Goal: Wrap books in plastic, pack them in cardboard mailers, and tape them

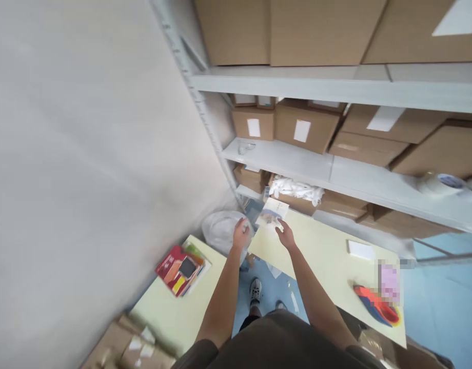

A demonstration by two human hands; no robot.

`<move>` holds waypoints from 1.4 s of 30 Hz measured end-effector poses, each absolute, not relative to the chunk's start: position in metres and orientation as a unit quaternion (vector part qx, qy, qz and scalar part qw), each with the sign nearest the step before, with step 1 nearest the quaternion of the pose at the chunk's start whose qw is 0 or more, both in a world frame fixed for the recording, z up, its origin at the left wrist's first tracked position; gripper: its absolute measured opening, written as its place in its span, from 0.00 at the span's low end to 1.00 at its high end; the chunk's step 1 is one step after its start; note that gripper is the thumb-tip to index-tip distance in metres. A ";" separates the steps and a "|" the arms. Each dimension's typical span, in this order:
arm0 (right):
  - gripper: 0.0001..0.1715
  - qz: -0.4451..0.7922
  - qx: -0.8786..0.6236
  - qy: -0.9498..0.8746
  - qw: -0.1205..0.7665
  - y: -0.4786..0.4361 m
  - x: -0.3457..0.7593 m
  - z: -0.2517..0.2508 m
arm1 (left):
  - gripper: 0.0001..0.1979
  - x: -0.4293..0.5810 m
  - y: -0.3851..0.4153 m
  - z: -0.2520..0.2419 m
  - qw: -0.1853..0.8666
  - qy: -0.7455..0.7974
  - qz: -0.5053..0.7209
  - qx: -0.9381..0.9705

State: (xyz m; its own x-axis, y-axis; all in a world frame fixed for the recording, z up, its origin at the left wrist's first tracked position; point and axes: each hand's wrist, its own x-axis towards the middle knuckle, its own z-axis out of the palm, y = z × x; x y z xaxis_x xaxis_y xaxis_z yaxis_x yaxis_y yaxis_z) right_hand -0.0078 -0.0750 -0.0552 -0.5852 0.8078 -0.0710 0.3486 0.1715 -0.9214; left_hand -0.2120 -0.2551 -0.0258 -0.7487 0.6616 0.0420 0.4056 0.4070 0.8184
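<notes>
My left hand [240, 234] is over a round bin lined with clear plastic [216, 230], its fingers curved and apart, with nothing seen in them. My right hand [286, 237] reaches over the near-left end of the cream table [316, 246], thumb and fingers spread. Just beyond its fingertips lies a white booklet [276, 206] with a blue-grey picture. Something small and whitish lies by those fingertips, too blurred to name; whether they touch it, I cannot tell.
Shelves [290, 156] with cardboard boxes and tape rolls [439, 183] stand ahead. White cloth-like items [295, 189] fill a lower box. A left table [174, 320] holds books [178, 269]. On the right table are a white box [360, 249] and an orange-and-blue shoe-shaped thing [376, 306].
</notes>
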 end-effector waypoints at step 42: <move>0.39 0.455 0.020 -0.867 -0.203 -0.799 -0.091 -0.102 | 0.36 0.014 -1.102 -0.106 0.027 0.840 0.455 -0.296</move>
